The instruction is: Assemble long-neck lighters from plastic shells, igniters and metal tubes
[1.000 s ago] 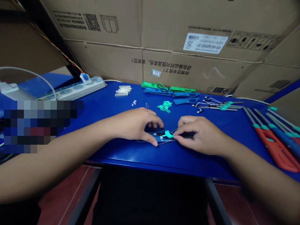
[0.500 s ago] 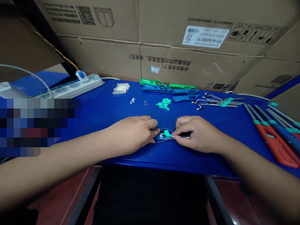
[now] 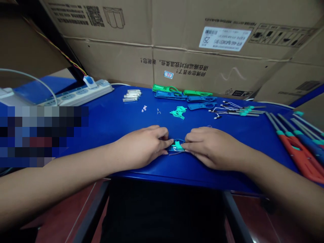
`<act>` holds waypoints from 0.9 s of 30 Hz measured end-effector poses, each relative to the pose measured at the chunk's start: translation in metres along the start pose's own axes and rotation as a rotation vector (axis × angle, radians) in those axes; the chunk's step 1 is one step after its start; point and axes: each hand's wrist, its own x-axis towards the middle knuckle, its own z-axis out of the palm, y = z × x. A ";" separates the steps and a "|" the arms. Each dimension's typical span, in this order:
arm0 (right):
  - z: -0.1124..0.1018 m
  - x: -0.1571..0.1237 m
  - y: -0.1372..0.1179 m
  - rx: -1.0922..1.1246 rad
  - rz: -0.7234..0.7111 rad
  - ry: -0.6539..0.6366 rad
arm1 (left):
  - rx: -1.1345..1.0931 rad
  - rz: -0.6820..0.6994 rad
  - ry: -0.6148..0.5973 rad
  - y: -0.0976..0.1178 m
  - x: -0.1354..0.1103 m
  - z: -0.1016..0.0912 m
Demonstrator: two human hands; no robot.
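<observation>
Head view. Item one: the left hand (image 3: 143, 146) and the right hand (image 3: 211, 148), together at the middle of the blue tabletop (image 3: 106, 118), fingertips closed from either side on a blue plastic part (image 3: 174, 148). Item two: that part, lying flat on the tabletop between the hands and mostly hidden by the fingers, with a teal plastic piece (image 3: 178, 145) on top and a thin wire (image 3: 176, 153) below it.

Farther along the tabletop, out of reach of the fingers: a small row of glass tubes (image 3: 131, 95); tiny white pieces (image 3: 144, 108); a cluster of loose teal pieces (image 3: 178, 112); green plastic strips (image 3: 164, 88); blue plastic shells (image 3: 201, 106); wired metal rods (image 3: 239, 110). At the right edge, a red handled tool (image 3: 298, 157) beside blue handled tools (image 3: 308, 150). At the back left, a white power strip (image 3: 76, 95). Behind everything, stacked cardboard cartons (image 3: 202, 44).
</observation>
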 end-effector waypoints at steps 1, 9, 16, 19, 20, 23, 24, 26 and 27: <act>-0.001 0.001 0.000 0.051 0.030 -0.005 | -0.007 -0.001 0.003 0.000 0.000 0.000; -0.014 0.029 0.007 0.503 0.497 -0.242 | -0.318 -0.043 0.021 -0.012 0.004 0.000; -0.018 0.045 -0.008 0.263 0.629 -0.298 | -0.442 -0.099 0.037 -0.015 0.009 0.003; -0.015 0.044 -0.013 0.232 0.650 -0.277 | -0.467 -0.129 0.063 -0.010 0.008 0.007; -0.014 0.043 -0.015 0.243 0.664 -0.260 | -0.484 -0.144 0.076 -0.009 0.008 0.008; -0.009 0.042 -0.017 0.272 0.693 -0.206 | -0.523 -0.182 0.096 -0.004 0.009 0.011; -0.008 0.042 -0.018 0.277 0.699 -0.191 | -0.529 -0.190 0.096 -0.002 0.009 0.011; -0.004 0.043 -0.019 0.285 0.702 -0.170 | -0.533 -0.204 0.090 -0.001 0.010 0.012; -0.003 0.043 -0.020 0.280 0.699 -0.159 | -0.529 -0.208 0.089 0.000 0.010 0.011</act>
